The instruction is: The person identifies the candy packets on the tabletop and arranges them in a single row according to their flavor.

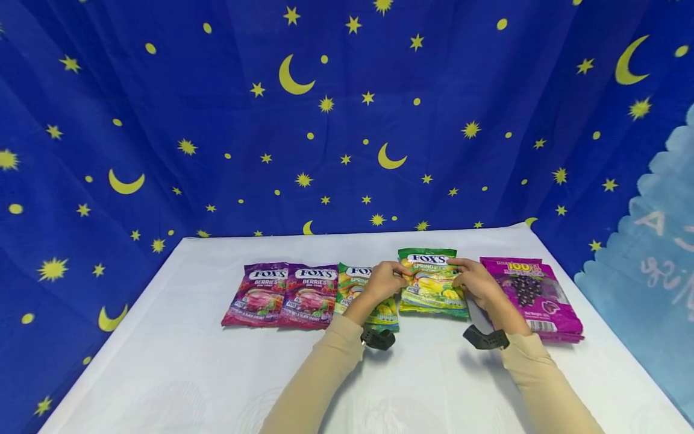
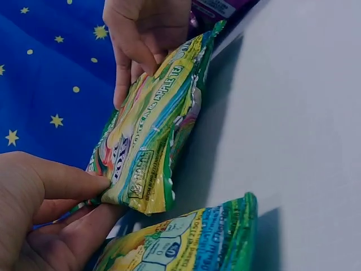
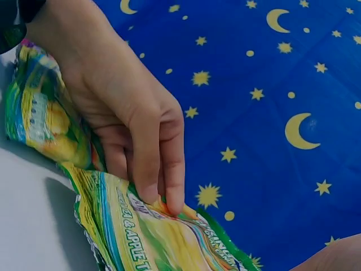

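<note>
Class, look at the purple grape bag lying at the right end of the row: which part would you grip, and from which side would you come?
Probably the purple grape bag is best taken by its near bottom edge, from the front. It lies flat on the white table, so the thin sealed edge is easiest to pinch, and the right hand crowds its left side.

White-covered bench (image 1: 217, 374). Candy bags in a row near the back edge: two purple berry bags (image 1: 284, 295) side by side at left, touching; a green bag (image 1: 355, 286) next; then a green-yellow bag (image 1: 431, 283); a magenta grape bag (image 1: 534, 295) at far right.
</note>
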A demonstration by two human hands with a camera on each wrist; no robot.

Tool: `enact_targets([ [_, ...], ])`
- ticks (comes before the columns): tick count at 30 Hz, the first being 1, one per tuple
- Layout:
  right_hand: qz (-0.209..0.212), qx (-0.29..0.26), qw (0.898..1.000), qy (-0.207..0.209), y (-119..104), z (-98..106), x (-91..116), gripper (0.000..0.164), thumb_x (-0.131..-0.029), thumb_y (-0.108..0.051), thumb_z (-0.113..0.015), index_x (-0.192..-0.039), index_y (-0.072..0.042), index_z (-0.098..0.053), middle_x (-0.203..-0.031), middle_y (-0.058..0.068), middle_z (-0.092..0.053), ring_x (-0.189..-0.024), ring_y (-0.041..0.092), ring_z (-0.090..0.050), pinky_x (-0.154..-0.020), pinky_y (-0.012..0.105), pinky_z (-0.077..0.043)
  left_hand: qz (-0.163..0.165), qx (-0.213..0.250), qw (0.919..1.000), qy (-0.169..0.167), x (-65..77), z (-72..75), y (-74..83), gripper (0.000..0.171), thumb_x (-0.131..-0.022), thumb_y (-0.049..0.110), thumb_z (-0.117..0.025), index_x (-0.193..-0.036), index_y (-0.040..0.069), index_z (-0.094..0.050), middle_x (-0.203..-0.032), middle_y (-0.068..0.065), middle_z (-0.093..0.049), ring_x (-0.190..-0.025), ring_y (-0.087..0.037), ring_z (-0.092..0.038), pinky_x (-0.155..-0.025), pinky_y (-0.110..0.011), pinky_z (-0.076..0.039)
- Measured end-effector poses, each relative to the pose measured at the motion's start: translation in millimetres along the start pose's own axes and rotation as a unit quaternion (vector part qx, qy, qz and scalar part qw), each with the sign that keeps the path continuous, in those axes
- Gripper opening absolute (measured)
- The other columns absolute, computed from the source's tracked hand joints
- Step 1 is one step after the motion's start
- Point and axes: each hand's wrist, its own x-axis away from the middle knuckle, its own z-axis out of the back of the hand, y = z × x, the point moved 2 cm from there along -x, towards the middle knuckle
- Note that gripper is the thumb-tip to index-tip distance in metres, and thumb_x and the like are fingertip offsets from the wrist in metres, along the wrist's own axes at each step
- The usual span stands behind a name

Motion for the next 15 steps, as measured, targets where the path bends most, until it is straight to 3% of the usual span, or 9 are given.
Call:
enact_targets([
  [4, 0.011, -0.001, 1.000, 0.014, -3, -1, 6, 0.067, -0.083, 0.014, -0.049, -0.147, 0.005, -0.032, -0.153, 0.029, -0.019, -0.116, 0.030, -0.039, -0.072, 0.027, -0.044, 0.000, 0.024, 0.9997, 0.007, 5.5, 3.7, -0.2, 0.016, -0.085, 0.003, -0.069, -0.100, 0.008, -0.074, -0.092, 0.000, -0.065, -0.057, -0.010, -0.056, -0.050, -0.023, -0.047],
  [7, 0.031, -0.010, 0.999, 0.011, -7, -2, 11, 0.066, -0.083, 0.013, -0.050, -0.146, 0.004, -0.033, -0.152, 0.029, -0.022, -0.098, 0.021, -0.043, -0.060, 0.023, -0.041, 0.014, 0.094, 0.9954, 0.007, 10.9, 8.6, -1.2, 0.018, -0.086, 0.001, -0.069, -0.101, 0.008, -0.074, -0.099, -0.002, -0.065, -0.057, -0.013, -0.053, -0.051, -0.024, -0.046],
  [10, 0.041, -0.018, 0.999, 0.006, -10, -4, 17, 0.066, -0.083, 0.011, -0.053, -0.146, 0.003, -0.034, -0.153, 0.028, -0.022, -0.091, 0.014, -0.045, -0.059, 0.022, -0.043, 0.027, 0.165, 0.9858, 0.003, 17.7, 15.8, -0.5, 0.019, -0.086, 0.000, -0.069, -0.104, 0.005, -0.073, -0.108, -0.005, -0.065, -0.065, -0.014, -0.060, -0.059, -0.027, -0.053],
  [12, 0.042, -0.024, 0.999, 0.003, -11, -5, 20, 0.066, -0.083, 0.011, -0.053, -0.146, 0.002, -0.034, -0.153, 0.027, -0.023, -0.095, 0.015, -0.046, -0.061, 0.022, -0.044, 0.031, 0.195, 0.9804, 0.000, 22.2, 20.5, 0.7, 0.020, -0.085, 0.000, -0.069, -0.104, 0.004, -0.073, -0.110, -0.008, -0.065, -0.073, -0.017, -0.065, -0.066, -0.031, -0.056],
  [15, 0.044, -0.030, 0.999, 0.002, -12, -7, 24, 0.065, -0.084, 0.010, -0.054, -0.146, 0.002, -0.036, -0.153, 0.026, -0.023, -0.111, 0.023, -0.045, -0.066, 0.022, -0.047, 0.030, 0.200, 0.9794, -0.004, 28.2, 26.0, 2.6, 0.021, -0.084, 0.002, -0.071, -0.105, 0.005, -0.073, -0.109, -0.008, -0.066, -0.081, -0.021, -0.068, -0.073, -0.035, -0.058],
])
